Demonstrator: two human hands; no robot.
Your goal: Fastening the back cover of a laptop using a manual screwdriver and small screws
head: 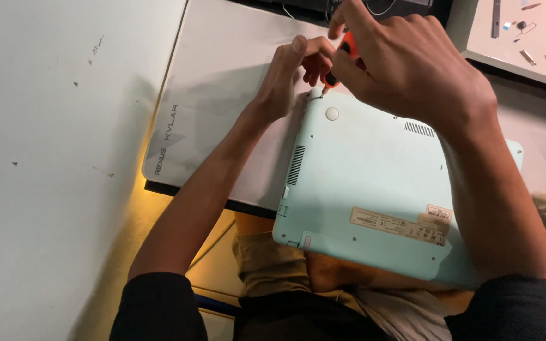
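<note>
Right hand (406, 60) closed around orange screwdriver (344, 53), tip at corner of upturned mint laptop (374, 183). Left hand (285, 76) fingers curled, bracing the tool near that corner, on grey mat (222, 95).

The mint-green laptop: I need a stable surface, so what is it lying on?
The laptop lies bottom-up on a pale grey mat; its near edge overhangs the person's lap. What is beneath its middle is hidden.
</note>
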